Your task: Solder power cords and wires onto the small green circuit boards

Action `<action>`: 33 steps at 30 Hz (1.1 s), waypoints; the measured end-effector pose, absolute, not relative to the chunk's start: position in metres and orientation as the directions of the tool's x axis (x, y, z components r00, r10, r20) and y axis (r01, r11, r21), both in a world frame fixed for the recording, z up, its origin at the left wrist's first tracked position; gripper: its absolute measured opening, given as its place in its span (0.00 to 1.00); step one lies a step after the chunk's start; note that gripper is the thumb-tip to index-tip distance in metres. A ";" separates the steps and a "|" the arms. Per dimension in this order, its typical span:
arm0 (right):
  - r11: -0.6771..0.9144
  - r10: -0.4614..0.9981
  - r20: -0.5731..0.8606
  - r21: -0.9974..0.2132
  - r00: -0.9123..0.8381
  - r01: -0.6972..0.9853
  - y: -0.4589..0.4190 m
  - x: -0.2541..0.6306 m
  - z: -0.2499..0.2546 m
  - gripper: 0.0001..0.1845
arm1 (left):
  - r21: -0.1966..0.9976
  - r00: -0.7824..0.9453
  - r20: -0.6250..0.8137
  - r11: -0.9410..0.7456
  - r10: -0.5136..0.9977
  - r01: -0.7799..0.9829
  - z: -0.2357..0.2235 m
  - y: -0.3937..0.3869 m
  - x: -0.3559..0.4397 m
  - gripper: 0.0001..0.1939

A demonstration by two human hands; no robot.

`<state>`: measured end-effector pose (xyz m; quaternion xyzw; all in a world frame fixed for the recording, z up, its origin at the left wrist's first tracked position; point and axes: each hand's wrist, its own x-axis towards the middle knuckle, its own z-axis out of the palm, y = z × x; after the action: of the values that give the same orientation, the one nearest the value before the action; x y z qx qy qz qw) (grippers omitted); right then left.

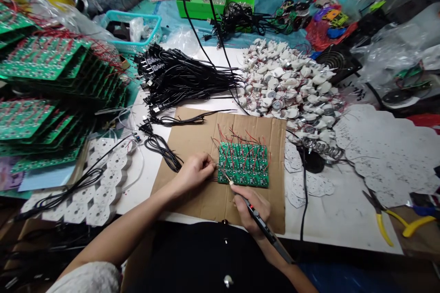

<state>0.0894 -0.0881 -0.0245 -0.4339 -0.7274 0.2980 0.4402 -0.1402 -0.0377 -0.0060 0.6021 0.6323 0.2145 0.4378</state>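
Observation:
A green circuit board panel lies on a flat piece of cardboard, with red and black wires standing up from it. My right hand grips a soldering iron like a pen; its tip touches or hovers just over the panel's lower left part. At the panel's left edge, my left hand is closed in a pinch on what looks like a thin wire, mostly hidden by the fingers.
Stacked green boards rise at left. Bundled black cables and a heap of white round parts lie behind the cardboard. To the right are a coiled iron holder, white perforated sheets and yellow-handled pliers.

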 end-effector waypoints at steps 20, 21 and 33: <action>0.490 0.871 0.424 -0.788 -0.249 0.373 -0.086 0.086 -0.021 0.15 | 0.799 0.072 -0.273 0.184 0.959 0.573 -0.008 -0.039 -0.137 0.08; 0.486 0.873 0.426 -0.793 -0.237 0.367 -0.087 0.087 -0.024 0.15 | 0.799 0.073 -0.275 0.186 0.959 0.572 -0.008 -0.039 -0.137 0.07; 0.428 0.904 0.399 -0.837 -0.156 0.341 -0.089 0.090 -0.034 0.15 | 0.787 0.069 -0.289 0.196 0.955 0.585 -0.004 -0.039 -0.136 0.07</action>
<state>0.0897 -0.0887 -0.0344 -0.4447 -0.6998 0.2967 0.4737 -0.1359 -0.0385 -0.0036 0.5953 0.6467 0.2179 0.4241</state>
